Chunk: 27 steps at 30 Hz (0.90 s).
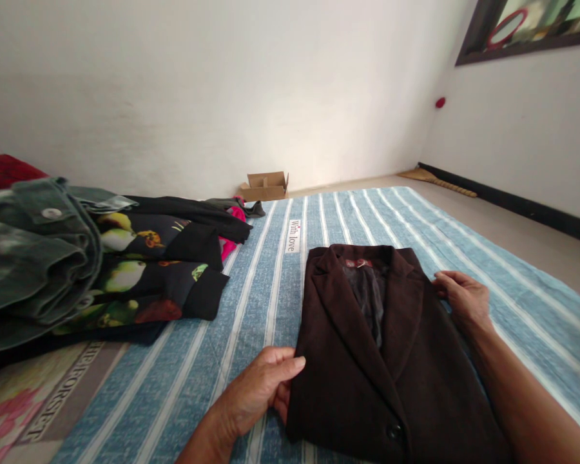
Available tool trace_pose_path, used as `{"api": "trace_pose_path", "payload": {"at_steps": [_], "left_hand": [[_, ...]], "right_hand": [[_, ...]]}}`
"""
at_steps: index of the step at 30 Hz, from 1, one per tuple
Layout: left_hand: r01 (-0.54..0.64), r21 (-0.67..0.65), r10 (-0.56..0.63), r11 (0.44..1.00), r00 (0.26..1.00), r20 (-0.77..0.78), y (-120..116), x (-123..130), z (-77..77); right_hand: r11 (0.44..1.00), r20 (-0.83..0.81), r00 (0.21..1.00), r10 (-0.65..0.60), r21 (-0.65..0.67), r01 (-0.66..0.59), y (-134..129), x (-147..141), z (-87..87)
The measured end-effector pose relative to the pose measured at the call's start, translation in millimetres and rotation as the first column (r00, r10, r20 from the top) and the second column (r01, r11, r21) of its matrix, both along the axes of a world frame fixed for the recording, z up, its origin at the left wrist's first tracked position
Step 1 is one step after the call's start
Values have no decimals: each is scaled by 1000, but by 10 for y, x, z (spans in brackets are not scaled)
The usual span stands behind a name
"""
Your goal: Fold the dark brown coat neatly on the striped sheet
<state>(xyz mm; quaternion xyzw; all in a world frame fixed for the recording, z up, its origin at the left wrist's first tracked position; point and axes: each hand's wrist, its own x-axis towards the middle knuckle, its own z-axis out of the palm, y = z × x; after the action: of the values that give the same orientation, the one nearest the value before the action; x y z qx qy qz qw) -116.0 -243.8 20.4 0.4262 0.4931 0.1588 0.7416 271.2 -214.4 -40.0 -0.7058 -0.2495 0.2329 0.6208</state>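
A dark brown blazer (352, 361) lies folded on the bed, front side up, its collar at the far end. Its dark lining and a red label show at the neck, and one button sits low on the front. My left hand (265, 380) grips the blazer's left edge, thumb near the top and the other fingers partly hidden beside or under the cloth. At the right shoulder edge, my right hand (461, 296) is closed in a pinch on the cloth. The blazer's near end runs out of the view.
A blue and white striped sheet (251, 290) covers the bed. Piled clothes lie at left, among them a grey-green denim garment (38, 258) and a dark printed garment (145, 283). An open cardboard box (265, 185) stands past the bed, by the white wall (222, 84).
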Motion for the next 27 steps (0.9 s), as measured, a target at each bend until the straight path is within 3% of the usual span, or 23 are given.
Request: {"api": "trace_pose_path", "payload": {"at_steps": [27], "left_hand": [[16,-1,-16,1000,1000,-8,23,-8,-7]], "right_hand": [[1000,-23,1000,-7,8,7,6,-23,27]]}}
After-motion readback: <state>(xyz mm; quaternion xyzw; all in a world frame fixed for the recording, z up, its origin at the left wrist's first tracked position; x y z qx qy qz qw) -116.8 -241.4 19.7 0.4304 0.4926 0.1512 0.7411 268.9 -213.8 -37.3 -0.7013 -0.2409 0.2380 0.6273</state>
